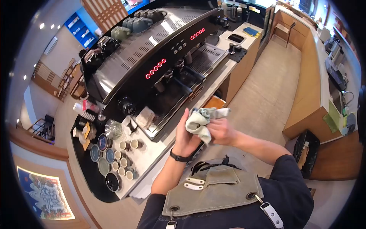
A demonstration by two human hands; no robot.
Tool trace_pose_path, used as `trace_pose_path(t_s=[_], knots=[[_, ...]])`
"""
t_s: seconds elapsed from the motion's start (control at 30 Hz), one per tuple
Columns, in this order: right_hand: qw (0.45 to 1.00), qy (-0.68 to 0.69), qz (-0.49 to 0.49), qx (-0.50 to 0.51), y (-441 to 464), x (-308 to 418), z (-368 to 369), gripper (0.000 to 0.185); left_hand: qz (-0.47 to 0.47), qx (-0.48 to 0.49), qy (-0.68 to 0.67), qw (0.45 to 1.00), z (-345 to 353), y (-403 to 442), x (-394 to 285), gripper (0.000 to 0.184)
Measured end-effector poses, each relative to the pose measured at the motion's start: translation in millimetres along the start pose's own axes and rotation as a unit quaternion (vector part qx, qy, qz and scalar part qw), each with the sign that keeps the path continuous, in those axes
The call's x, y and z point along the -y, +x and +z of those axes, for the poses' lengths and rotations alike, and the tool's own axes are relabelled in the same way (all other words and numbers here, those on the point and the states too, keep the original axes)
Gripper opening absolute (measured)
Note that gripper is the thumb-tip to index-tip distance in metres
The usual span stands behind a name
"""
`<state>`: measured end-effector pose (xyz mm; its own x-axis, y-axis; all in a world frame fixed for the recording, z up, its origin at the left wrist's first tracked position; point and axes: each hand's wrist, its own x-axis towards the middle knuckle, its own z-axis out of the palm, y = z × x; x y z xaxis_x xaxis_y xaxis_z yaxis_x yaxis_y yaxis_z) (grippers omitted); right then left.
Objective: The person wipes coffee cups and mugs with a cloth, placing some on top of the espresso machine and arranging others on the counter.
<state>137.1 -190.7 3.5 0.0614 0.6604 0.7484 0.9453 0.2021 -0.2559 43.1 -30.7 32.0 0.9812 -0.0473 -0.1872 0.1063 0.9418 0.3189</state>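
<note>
Clamping w/ the R hand's (223, 131) fingers onto a crumpled, soft pale green-and-white cloth (194, 122); backing it from opp. side w/ the L hand (183, 139), thumb up, other fingers mostly hidden, so can't tell if clamped or just resting. Can't tell, either, if wrapped round anything. Held up in front of the long black-and-steel espresso machine (169, 51), apart from it.

Prob. rubbing or refolding: steady w/ L, work w/ R, turn to a clean face, tuck loose tails in so as not to snag.

Mind the machine's front edge, esp. nr the small off-white folded cloth (146, 116) on its cup end. Go easy w/ L elbow beyond that end: crowded w/ small beige cups (136, 144), dark and grey-green round saucers (103, 167), plus a clear glass jar (113, 129). For room, use the pale bare aisle floor (272, 72) running alongside machine's front, bounded opp. machine by a tan wooden cabinet (305, 87) and a black-lined bin (314, 143).
</note>
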Motion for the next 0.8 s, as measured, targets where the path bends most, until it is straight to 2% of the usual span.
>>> trace_pose_path(t_s=[0.07, 0.13, 0.2, 0.27, 0.3, 0.33, 0.4, 0.43, 0.53, 0.57, 0.6, 0.63, 0.67, 0.7, 0.73, 0.8], knots=[[0.998, 0.01, 0.04, -0.037, -10, 8, 17, 0.031, 0.114, -0.098, 0.08, 0.985, 16, -6, 14, 0.043], [0.988, 0.07, 0.074, -0.117, -1, 30, 20, 0.032, 0.237, -0.107, 0.139, 0.956, 16, -8, 26, 0.046], [0.974, 0.136, 0.116, -0.138, 9, 52, 12, 0.032, 0.325, -0.103, 0.229, 0.912, 36, -19, 32, 0.048], [0.953, 0.212, 0.168, -0.139, 9, 66, 9, 0.031, 0.425, -0.123, 0.367, 0.818, 46, -25, 37, 0.048], [0.931, 0.25, 0.225, -0.141, 14, 77, 0, 0.024, 0.467, -0.141, 0.442, 0.752, 51, -28, 39, 0.047], [0.873, 0.351, 0.311, -0.135, 10, 79, -3, 0.021, 0.514, -0.087, 0.488, 0.7, 49, -24, 39, 0.043], [0.704, 0.53, 0.459, -0.116, 0, 81, -11, 0.017, 0.595, 0.023, 0.566, 0.571, 42, -16, 29, 0.035], [0.692, 0.57, 0.425, -0.121, 2, 76, -19, 0.019, 0.579, 0.103, 0.606, 0.536, 41, -17, 15, 0.033], [0.674, 0.57, 0.455, -0.118, 10, 62, -38, 0.016, 0.524, 0.202, 0.673, 0.481, 54, -3, -11, 0.031], [0.782, 0.464, 0.393, -0.136, 14, 56, -44, 0.016, 0.494, 0.192, 0.673, 0.516, 55, 1, -10, 0.04], [0.869, 0.346, 0.32, -0.15, 19, 49, -49, 0.016, 0.433, 0.155, 0.598, 0.657, 58, 4, -4, 0.045], [0.931, 0.22, 0.241, -0.16, 24, 43, -52, 0.017, 0.356, 0.11, 0.506, 0.778, 61, 6, 6, 0.05], [0.969, 0.092, 0.16, -0.165, 26, 38, -54, 0.018, 0.268, 0.057, 0.398, 0.876, 61, 4, 13, 0.055], [0.99, 0.01, 0.085, -0.108, 10, 19, -51, 0.044, 0.143, 0.038, 0.297, 0.943, 79, 1, 10, 0.068], [0.993, -0.007, 0.085, -0.08, 2, 9, -50, 0.043, 0.038, -0.007, 0.209, 0.977, 93, 1, 3, 0.065], [0.996, -0.039, 0.078, -0.022, -7, -1, -45, 0.041, 0.008, -0.05, 0.238, 0.97, 64, 24, -1, 0.054]])
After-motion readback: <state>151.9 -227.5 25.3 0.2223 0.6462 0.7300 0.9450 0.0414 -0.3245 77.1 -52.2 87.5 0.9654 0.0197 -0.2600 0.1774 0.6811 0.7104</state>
